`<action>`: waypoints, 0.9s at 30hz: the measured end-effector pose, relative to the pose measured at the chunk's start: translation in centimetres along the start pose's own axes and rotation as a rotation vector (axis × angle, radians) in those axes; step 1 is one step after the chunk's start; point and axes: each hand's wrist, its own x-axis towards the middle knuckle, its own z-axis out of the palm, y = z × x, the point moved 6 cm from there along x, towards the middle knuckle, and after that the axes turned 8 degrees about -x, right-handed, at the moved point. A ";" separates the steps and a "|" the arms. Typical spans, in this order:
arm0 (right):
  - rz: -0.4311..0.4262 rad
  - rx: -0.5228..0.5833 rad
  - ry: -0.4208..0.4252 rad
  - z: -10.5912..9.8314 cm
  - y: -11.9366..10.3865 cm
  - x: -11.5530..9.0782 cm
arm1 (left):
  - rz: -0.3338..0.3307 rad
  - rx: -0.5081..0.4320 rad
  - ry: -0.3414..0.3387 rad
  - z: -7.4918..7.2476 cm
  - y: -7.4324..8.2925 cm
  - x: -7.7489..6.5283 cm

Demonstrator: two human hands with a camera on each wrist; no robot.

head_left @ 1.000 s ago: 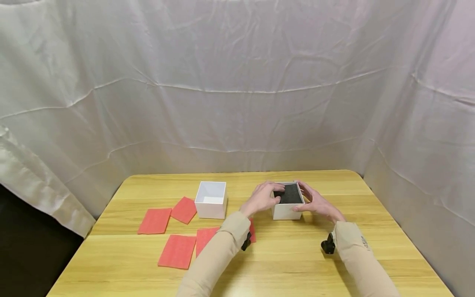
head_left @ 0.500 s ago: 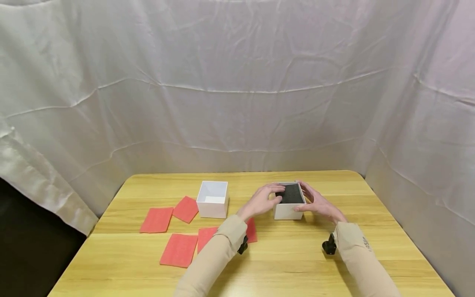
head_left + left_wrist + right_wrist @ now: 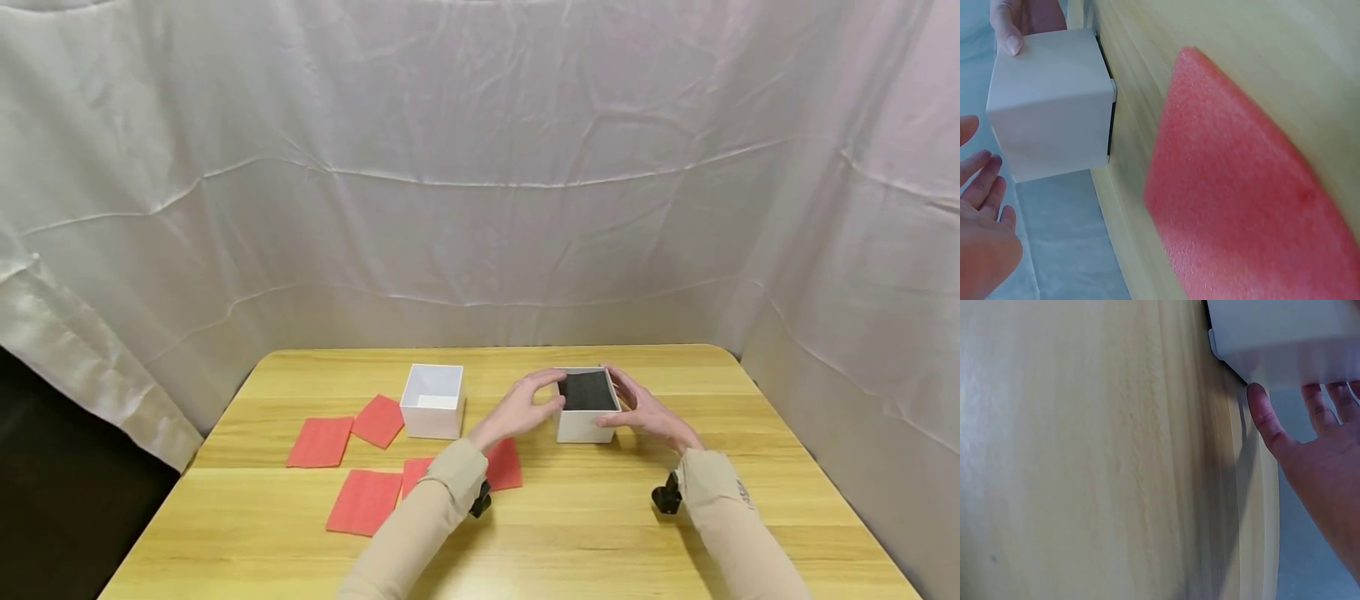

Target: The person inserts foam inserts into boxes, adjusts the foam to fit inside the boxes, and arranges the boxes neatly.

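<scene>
In the head view a white open-topped box (image 3: 583,428) stands at the right of centre, with a dark grey foam-like square (image 3: 587,391) inside near its rim. My right hand (image 3: 647,413) holds this box by its right side, thumb at the front corner and fingers towards the back. My left hand (image 3: 517,410) is at the box's left side, fingers spread and loosely bent, holding nothing. The left wrist view shows a gap between the left hand (image 3: 985,225) and the box (image 3: 1054,94). In the right wrist view the right hand's fingertips meet the box's wall (image 3: 1285,356).
A second white box (image 3: 432,421), open at the top, stands to the left. Several red foam-like squares (image 3: 319,442) lie on the wooden table (image 3: 600,533), one (image 3: 505,464) beside the left wrist. Pale curtains (image 3: 480,250) hang behind the table.
My left hand has drawn off the dark square to the left, uncovering more of it. The right hand keeps its hold on the box. The head view has shifted slightly.
</scene>
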 end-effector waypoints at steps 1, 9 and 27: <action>0.000 0.002 -0.002 0.0 0.0 0.0 | 0.001 -0.002 0.007 -0.1 0.0 -0.1; -0.010 -0.019 -0.001 0.1 -0.1 0.0 | -0.008 -0.056 0.021 -1.5 0.2 -1.6; -0.060 -0.214 0.278 0.5 -3.4 -1.3 | -0.073 -0.160 0.124 -7.9 -0.1 -7.2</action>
